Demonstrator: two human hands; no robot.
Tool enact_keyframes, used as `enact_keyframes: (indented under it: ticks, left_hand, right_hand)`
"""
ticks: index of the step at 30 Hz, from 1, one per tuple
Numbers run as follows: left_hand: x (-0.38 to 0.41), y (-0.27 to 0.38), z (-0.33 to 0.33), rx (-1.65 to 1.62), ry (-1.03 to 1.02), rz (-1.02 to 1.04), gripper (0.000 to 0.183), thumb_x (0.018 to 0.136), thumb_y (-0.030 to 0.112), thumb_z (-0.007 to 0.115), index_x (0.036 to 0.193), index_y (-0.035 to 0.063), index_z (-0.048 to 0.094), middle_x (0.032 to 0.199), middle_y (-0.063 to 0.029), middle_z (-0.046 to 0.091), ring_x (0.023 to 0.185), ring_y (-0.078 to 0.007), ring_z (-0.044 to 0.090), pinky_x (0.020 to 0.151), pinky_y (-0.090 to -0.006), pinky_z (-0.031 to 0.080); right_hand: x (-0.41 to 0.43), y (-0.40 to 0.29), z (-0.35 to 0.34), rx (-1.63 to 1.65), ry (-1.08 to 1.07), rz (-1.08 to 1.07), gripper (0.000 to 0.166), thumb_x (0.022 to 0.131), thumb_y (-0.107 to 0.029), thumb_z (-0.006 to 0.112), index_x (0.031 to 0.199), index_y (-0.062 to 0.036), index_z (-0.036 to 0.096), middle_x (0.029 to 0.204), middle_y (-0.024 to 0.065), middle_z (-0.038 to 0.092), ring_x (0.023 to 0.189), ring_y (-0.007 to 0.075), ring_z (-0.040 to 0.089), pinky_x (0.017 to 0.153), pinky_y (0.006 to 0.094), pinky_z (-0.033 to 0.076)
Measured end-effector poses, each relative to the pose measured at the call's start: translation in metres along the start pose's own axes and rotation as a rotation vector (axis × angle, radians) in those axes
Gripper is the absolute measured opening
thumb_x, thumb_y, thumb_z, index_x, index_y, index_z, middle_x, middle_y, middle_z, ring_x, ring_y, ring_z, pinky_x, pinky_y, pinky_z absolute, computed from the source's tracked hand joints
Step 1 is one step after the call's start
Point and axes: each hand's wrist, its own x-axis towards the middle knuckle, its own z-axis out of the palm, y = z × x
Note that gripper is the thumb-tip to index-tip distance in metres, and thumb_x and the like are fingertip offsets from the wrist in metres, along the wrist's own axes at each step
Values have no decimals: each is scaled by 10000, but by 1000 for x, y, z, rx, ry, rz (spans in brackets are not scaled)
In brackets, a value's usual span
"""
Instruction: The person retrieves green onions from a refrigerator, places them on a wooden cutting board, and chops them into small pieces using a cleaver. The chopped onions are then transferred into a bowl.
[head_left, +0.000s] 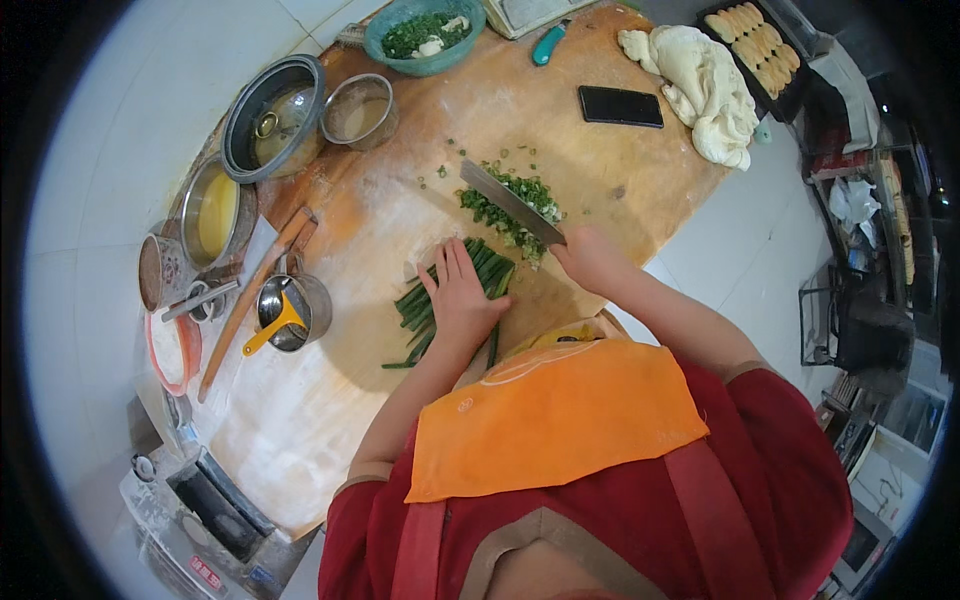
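Note:
My right hand (594, 259) grips the handle of a cleaver (512, 204). The blade lies over a heap of chopped green onions (487, 210), and loose bits are scattered beyond it. My left hand (459, 300) presses down on a bunch of uncut green onion stalks (417, 306), fingers spread and pointing away from me. The cut ends of the bunch face the chopped heap. Both lie on a floured wooden work table (360, 277). Part of the bunch is hidden under my left hand and forearm.
A black phone (620, 106) and a large lump of dough (697, 90) lie at the far right. Along the left stand a grey pot (274, 120), a bowl of yellow liquid (211, 217), a rolling pin (251, 307) and a metal cup (309, 309). A green bowl (425, 66) holds chopped greens.

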Motion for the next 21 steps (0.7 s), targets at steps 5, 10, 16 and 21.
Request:
enact_keyframes:
  ticks: [5, 10, 16, 21]
  left_hand:
    - [-7, -21, 39, 4, 145, 150, 799, 719, 219, 735, 1355, -118, 386, 1258, -244, 489, 1159, -391, 445, 1019, -470, 358]
    - [34, -2, 47, -78, 221, 159, 707, 738, 186, 708, 1314, -114, 428, 1182, -229, 507, 1064, -389, 473, 950, -455, 400]
    - [27, 6, 42, -163, 405, 178, 606, 770, 173, 701, 1267, -94, 479, 1208, -241, 507, 1086, -404, 479, 949, -459, 409]
    - [29, -2, 53, -366, 593, 265, 314, 799, 94, 689, 1074, -27, 599, 1101, -198, 574, 980, -379, 550, 867, -424, 468]
  right_hand:
    - [-30, -4, -2, -58, -4, 4, 208, 892, -216, 589, 940, -14, 582, 786, 232, 643, 766, 416, 639, 670, 512, 502]
    - [-33, -6, 9, -220, -45, -150, 152, 853, -117, 557, 946, 3, 558, 759, 225, 649, 700, 397, 653, 611, 489, 514]
    - [-23, 9, 20, -295, -34, -192, 189, 818, -66, 535, 982, 27, 534, 715, 218, 645, 666, 380, 653, 585, 467, 518]
    - [-17, 7, 13, -290, -135, -109, 226, 821, -71, 540, 1022, 31, 526, 734, 229, 645, 701, 396, 651, 615, 478, 518]
